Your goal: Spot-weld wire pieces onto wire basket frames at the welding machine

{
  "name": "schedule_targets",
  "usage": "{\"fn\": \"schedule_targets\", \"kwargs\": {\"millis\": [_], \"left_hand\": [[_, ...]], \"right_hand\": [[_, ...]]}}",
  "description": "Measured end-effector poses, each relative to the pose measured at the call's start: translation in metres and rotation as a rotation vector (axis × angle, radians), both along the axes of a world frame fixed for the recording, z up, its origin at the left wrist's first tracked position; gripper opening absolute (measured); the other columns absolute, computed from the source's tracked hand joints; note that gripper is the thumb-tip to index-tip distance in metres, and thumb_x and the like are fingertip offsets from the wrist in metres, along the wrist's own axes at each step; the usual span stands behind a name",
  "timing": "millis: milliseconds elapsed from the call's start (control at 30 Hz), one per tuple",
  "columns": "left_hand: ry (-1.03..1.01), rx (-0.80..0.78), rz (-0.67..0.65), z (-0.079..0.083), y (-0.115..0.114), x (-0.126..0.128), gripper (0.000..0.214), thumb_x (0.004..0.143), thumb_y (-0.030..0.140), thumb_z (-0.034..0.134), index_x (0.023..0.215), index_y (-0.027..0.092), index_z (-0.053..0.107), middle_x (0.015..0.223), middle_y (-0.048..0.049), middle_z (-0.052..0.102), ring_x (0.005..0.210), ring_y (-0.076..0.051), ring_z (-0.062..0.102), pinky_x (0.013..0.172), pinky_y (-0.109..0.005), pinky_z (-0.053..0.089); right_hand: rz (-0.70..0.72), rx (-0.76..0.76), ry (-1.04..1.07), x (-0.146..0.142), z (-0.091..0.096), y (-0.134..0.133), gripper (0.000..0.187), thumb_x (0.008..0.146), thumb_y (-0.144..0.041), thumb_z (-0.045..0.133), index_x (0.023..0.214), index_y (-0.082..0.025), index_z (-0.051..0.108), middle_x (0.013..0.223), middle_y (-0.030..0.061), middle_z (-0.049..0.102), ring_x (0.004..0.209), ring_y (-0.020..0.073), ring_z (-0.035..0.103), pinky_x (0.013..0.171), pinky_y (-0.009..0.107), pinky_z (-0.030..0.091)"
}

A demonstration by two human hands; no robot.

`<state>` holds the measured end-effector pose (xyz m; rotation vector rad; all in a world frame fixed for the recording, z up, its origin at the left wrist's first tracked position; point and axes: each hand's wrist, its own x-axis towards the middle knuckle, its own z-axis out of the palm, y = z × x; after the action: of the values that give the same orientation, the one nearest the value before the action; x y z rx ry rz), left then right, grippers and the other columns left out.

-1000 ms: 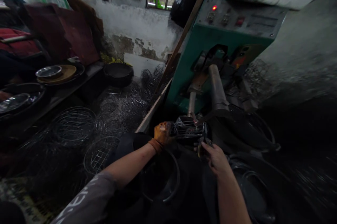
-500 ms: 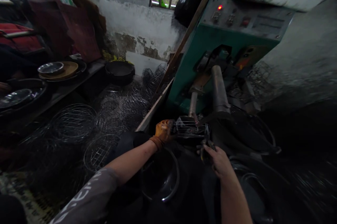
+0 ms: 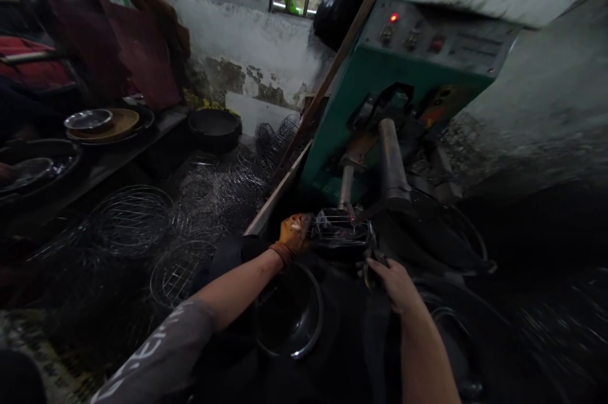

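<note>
My left hand [image 3: 294, 232], in an orange-brown glove, is closed on the left end of a small wire rack [image 3: 338, 234] of parallel metal wires. In my bare right hand [image 3: 387, 277] are pliers [image 3: 370, 258], whose jaws meet the rack's right end. The rack lies under the tip of a metal rod [image 3: 346, 187] that comes down from a green machine [image 3: 370, 75]. Dark shadow hides what supports the rack from below. A round, shiny-rimmed bowl [image 3: 308, 344] sits just below my hands, near my lap.
Round wire racks [image 3: 135, 220] and tangled wire pieces cover the floor at left. A thick metal cylinder [image 3: 393, 163] juts from the machine above my right hand. Metal dishes [image 3: 88, 119] stand on a bench at left, where another person's hand [image 3: 6, 173] shows. A wooden plank [image 3: 342, 43] leans beside the machine.
The view has shifted slightly, so the machine appears a little further left. Both hands keep their hold on the rack and pliers, nearly in place.
</note>
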<state>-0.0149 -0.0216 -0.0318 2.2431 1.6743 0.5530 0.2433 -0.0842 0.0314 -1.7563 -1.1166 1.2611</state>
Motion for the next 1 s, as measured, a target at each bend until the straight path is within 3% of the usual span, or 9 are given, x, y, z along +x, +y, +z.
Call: {"fn": "schedule_targets", "kwargs": {"millis": [300, 433, 633, 800, 1000], "left_hand": [[-0.021, 0.040, -0.008, -0.002, 0.002, 0.000, 0.062, 0.076, 0.042, 0.071, 0.130, 0.015, 0.059, 0.118, -0.0142, 0.067, 0.107, -0.033, 0.064, 0.092, -0.043, 0.052], [-0.047, 0.061, 0.012, -0.002, 0.001, 0.001, 0.061, 0.077, 0.041, 0.070, 0.132, 0.016, 0.058, 0.120, -0.0136, 0.067, 0.108, -0.032, 0.064, 0.094, -0.043, 0.052], [-0.132, 0.088, 0.012, 0.004, -0.005, -0.008, 0.060, 0.075, 0.044, 0.073, 0.126, 0.014, 0.062, 0.118, -0.0148, 0.068, 0.109, -0.033, 0.064, 0.094, -0.044, 0.052], [-0.207, 0.233, 0.012, 0.005, -0.021, -0.038, 0.056, 0.073, 0.036, 0.072, 0.125, 0.016, 0.064, 0.116, -0.0128, 0.070, 0.108, -0.031, 0.065, 0.094, -0.043, 0.053], [-0.246, 0.413, -0.027, 0.015, -0.043, -0.055, 0.049, 0.072, 0.031, 0.067, 0.119, 0.017, 0.065, 0.108, -0.0110, 0.072, 0.099, -0.028, 0.068, 0.089, -0.041, 0.055]], "right_hand": [[-0.020, -0.072, 0.021, 0.001, 0.004, 0.000, 0.047, 0.054, -0.051, 0.079, 0.083, -0.017, 0.067, 0.067, 0.0076, 0.072, 0.065, 0.0290, 0.071, 0.060, 0.036, 0.056], [-0.010, -0.079, 0.015, -0.005, 0.011, -0.001, 0.043, 0.053, -0.052, 0.078, 0.076, -0.018, 0.065, 0.068, 0.0092, 0.072, 0.062, 0.0273, 0.070, 0.056, 0.033, 0.054], [0.050, -0.038, -0.132, -0.010, 0.021, -0.004, 0.046, 0.055, -0.058, 0.068, 0.079, -0.019, 0.065, 0.068, 0.0092, 0.073, 0.066, 0.0295, 0.070, 0.064, 0.038, 0.055], [0.180, 0.066, -0.386, -0.010, 0.029, -0.037, 0.046, 0.062, -0.061, 0.061, 0.083, -0.022, 0.069, 0.085, 0.0108, 0.077, 0.090, 0.0353, 0.072, 0.082, 0.042, 0.056], [0.331, 0.005, -0.199, -0.041, 0.043, -0.079, 0.051, 0.074, -0.060, 0.061, 0.100, -0.018, 0.071, 0.102, 0.0124, 0.077, 0.101, 0.0337, 0.070, 0.089, 0.039, 0.055]]}}
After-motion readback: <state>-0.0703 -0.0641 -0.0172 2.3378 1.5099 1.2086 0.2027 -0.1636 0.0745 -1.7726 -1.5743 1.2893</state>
